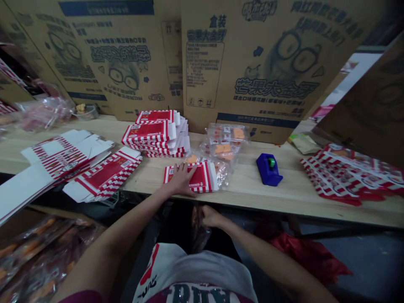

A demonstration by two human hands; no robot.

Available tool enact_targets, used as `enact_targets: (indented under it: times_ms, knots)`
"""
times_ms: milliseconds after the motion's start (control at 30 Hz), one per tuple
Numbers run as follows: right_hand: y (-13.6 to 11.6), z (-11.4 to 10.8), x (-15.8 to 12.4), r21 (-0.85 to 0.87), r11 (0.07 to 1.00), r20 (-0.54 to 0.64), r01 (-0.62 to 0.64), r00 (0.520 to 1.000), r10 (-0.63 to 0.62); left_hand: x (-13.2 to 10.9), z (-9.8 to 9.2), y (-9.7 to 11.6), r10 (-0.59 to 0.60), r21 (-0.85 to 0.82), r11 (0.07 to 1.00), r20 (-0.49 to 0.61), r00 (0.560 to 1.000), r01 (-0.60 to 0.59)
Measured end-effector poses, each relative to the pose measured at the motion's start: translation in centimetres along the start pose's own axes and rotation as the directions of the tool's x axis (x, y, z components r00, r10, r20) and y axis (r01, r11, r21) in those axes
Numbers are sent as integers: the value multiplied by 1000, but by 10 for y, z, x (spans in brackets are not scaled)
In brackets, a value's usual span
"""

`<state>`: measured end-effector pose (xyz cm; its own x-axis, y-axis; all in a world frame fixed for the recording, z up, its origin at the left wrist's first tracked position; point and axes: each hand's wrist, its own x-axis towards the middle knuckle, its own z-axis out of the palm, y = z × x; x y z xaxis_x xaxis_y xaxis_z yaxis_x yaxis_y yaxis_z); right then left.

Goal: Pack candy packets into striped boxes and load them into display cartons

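Note:
A flat red-and-white striped carton (205,176) lies near the front edge of the table. My left hand (182,181) is laid across it, fingers toward its far edge and thumb by its near edge. Below the table edge, over my lap, my right hand (212,216) is closed on a clear plastic packet (198,223) with something brownish inside; its details are dark and blurred. Just behind the carton lie several clear packets of orange pieces (225,147). To the left of them stands a stack of striped cartons (158,134).
Folded flat cartons (104,172) and unfolded ones (63,155) overlap the table's left front edge. A blue tape dispenser (268,169) and more striped cartons (353,174) sit to the right. Tall cardboard boxes (240,63) wall off the back. Lower left, a box holds bagged pieces (47,252).

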<state>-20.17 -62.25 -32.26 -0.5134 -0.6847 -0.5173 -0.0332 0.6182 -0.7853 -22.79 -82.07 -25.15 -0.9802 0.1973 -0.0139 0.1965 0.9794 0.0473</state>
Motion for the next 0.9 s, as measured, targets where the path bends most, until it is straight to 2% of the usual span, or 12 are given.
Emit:
enact_targets:
  times_ms: [100, 267, 367, 433, 533, 667, 767, 900]
  knots:
    - [21, -19, -41, 90, 996, -32, -26, 999, 29, -10, -7, -12, 32, -11, 999, -47, 998, -33]
    - [54, -62, -119, 385, 923, 31, 2, 999, -15, -56, -6, -44, 66, 27, 998, -106, 992, -64]
    - [60, -87, -158, 416, 909, 46, 36, 997, -60, -89, 2, -58, 61, 67, 996, -117, 991, -54]
    - [53, -103, -172, 455, 883, -45, 119, 993, -111, -107, 7, -60, 75, 108, 992, -97, 993, -64]
    - [33, -119, -169, 486, 839, -225, 246, 962, -152, -120, 11, -50, 132, 148, 981, -31, 991, -126]
    - [4, -128, -129, 367, 866, -339, 340, 916, -216, -113, 14, -31, 159, 106, 982, -14, 987, -157]
    - [-7, -133, -99, 217, 916, -341, 337, 906, -253, -102, 16, -22, 81, 84, 993, -22, 996, -79]
    - [-11, -141, -82, -14, 963, -180, 268, 947, -266, -93, 17, -13, 16, 43, 999, -64, 998, -14]
